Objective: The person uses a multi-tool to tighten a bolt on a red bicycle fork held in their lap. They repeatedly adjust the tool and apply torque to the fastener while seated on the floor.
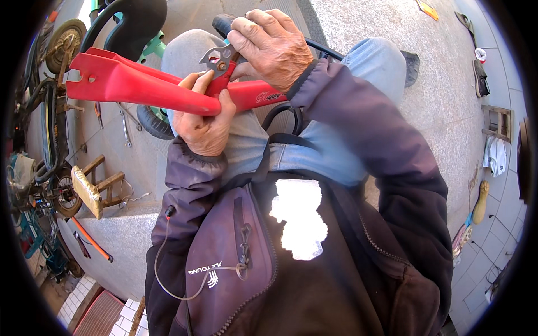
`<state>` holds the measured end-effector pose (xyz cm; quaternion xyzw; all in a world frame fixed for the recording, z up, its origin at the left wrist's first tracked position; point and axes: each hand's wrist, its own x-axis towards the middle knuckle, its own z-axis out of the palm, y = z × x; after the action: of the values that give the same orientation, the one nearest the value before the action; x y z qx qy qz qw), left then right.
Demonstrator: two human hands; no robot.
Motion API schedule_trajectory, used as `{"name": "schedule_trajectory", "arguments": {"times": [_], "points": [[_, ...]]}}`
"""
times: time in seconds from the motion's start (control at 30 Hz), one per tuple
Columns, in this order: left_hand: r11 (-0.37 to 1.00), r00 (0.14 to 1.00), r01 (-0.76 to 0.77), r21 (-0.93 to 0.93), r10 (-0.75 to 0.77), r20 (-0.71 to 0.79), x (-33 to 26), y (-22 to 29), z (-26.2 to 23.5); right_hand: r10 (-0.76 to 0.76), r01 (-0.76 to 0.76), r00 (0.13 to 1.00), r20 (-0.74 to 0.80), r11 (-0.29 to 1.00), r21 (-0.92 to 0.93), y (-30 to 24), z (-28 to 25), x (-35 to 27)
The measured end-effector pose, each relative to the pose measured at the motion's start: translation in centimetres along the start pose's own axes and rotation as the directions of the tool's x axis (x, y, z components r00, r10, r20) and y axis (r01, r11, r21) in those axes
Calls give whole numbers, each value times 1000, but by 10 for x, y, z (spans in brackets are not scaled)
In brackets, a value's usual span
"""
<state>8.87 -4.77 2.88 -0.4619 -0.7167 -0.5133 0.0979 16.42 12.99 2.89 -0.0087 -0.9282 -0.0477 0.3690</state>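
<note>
Across my lap lies a long red frame piece (140,84), with a notched, forked end pointing left and lettering on its right part. My left hand (206,120) is closed round its middle, thumb on the near side and fingers reaching over. Above those fingers is a plier-like tool (219,57) with curved, pierced grey jaws and a red handle. My right hand (274,49) is closed at the tool's right side, its thumb underneath. Beyond the tool, beside the right fingers, is a black rounded part (223,23). The fingers hide how the tool meets the frame piece.
Left of me stand a wooden stool (95,185) and bicycle parts with a wheel (66,46). Wrenches (124,127) lie on the floor near a black tyre (154,123). An orange bar (92,239) lies lower left. On the right are shoes (481,78) and a small wooden stool (497,123).
</note>
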Motion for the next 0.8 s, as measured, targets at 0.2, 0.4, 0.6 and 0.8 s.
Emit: {"name": "schedule_trajectory", "arguments": {"times": [0.2,0.4,0.6,0.8], "points": [[1000,1000,-12,7,12,-8,-1,-3,1,17,-17,1000,-27,1000,0,-3,-1,0],[1000,1000,-6,3,6,-15,-2,-3,1,-3,3,999,-34,1000,-17,-2,1,1],[1000,1000,0,11,0,-3,0,-3,2,4,-4,1000,28,1000,29,2,0,5],[1000,1000,8,-22,-8,4,0,-3,0,176,-175,984,20,953,248,-1,-10,-4]]}}
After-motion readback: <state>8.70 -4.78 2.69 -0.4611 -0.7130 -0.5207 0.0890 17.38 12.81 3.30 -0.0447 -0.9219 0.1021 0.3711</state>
